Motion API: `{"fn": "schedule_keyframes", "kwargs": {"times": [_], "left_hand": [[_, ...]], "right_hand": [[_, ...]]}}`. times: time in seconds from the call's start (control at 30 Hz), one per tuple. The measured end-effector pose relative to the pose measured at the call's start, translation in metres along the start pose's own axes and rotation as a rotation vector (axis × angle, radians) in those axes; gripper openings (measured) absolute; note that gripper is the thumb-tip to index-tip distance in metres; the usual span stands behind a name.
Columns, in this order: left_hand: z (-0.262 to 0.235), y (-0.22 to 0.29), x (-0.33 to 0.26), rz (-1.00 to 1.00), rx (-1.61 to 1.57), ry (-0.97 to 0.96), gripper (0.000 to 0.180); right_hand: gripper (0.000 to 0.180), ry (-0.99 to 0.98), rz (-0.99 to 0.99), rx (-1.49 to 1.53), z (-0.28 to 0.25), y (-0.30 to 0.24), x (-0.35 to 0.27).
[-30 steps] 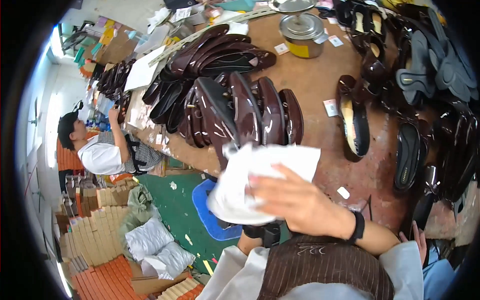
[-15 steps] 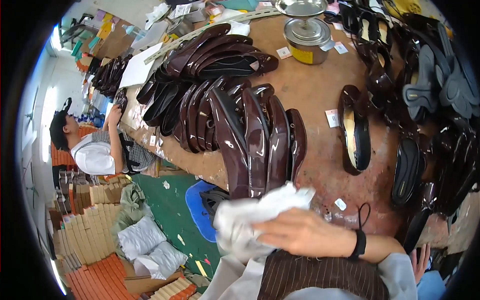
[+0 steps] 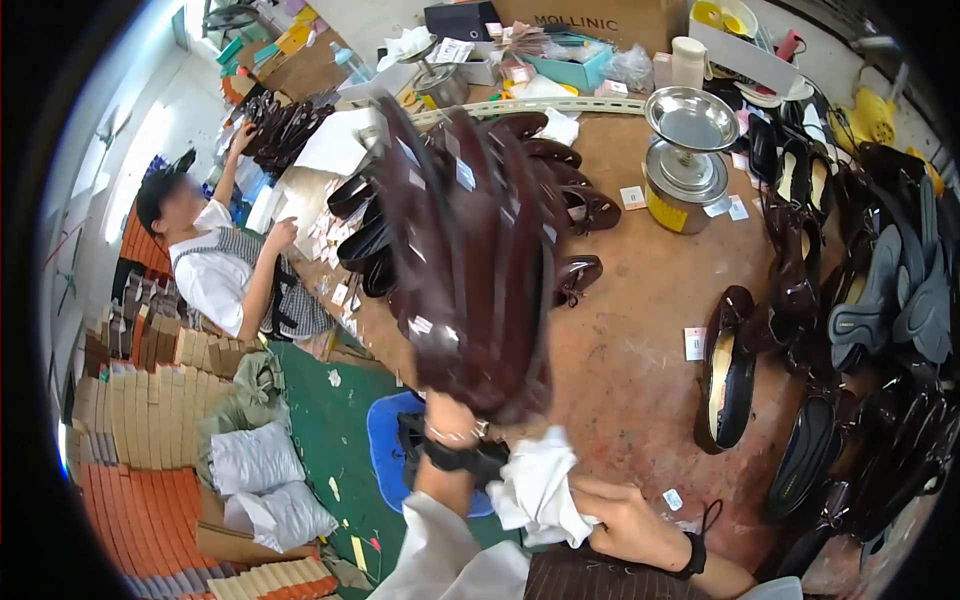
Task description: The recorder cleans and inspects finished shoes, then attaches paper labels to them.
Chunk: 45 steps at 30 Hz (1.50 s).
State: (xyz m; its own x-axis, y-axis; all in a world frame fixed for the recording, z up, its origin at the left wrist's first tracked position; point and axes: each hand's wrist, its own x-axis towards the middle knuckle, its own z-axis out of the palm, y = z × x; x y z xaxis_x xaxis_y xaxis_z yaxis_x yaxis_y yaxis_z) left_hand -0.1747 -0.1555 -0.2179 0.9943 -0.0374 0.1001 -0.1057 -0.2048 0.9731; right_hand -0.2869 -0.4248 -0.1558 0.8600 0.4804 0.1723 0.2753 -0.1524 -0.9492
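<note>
My left hand (image 3: 452, 422) grips a fan of several glossy dark-brown flat shoes (image 3: 470, 250), lifted upright above the brown table (image 3: 620, 340) and blurred by motion. Small white tags show on their soles. My right hand (image 3: 618, 518) is closed on a crumpled white cloth (image 3: 538, 488) close to my body, just below the raised shoes. A dark band sits on each wrist.
More dark shoes lie in rows at the table's left (image 3: 365, 245) and right (image 3: 725, 370). Grey soles (image 3: 880, 300) pile at the right edge. A metal tin with a dish on top (image 3: 688, 150) stands at the back. Another person (image 3: 225, 265) works at the left, by stacked cartons (image 3: 140, 400).
My left hand has lifted the bundle of brown shoes off the table and swung it upright. My right hand has drawn the white cloth down toward my body.
</note>
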Motion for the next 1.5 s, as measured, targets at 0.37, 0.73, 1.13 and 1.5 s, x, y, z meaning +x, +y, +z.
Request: {"fn": "schedule_keyframes", "kwargs": {"times": [0.37,0.73,1.13,1.5], "left_hand": [[-0.161,0.040,0.300,0.033,0.981,0.134,0.097],[-0.249,-0.046,0.310,0.198,2.205,0.163,0.094],[0.202,0.102,-0.013,-0.182,-0.097,-0.775,0.040],[0.420,0.028,-0.125,-0.371,-0.194,-0.850,0.059]], "right_hand": [[0.057,0.420,0.326,-0.274,-0.065,0.012,-0.049],[0.039,0.412,0.430,-0.770,-0.023,0.055,-0.120],[0.041,1.125,1.226,-0.508,-0.060,0.012,-0.384],[0.037,1.376,0.766,-0.066,-0.048,-0.088,-0.322]]}}
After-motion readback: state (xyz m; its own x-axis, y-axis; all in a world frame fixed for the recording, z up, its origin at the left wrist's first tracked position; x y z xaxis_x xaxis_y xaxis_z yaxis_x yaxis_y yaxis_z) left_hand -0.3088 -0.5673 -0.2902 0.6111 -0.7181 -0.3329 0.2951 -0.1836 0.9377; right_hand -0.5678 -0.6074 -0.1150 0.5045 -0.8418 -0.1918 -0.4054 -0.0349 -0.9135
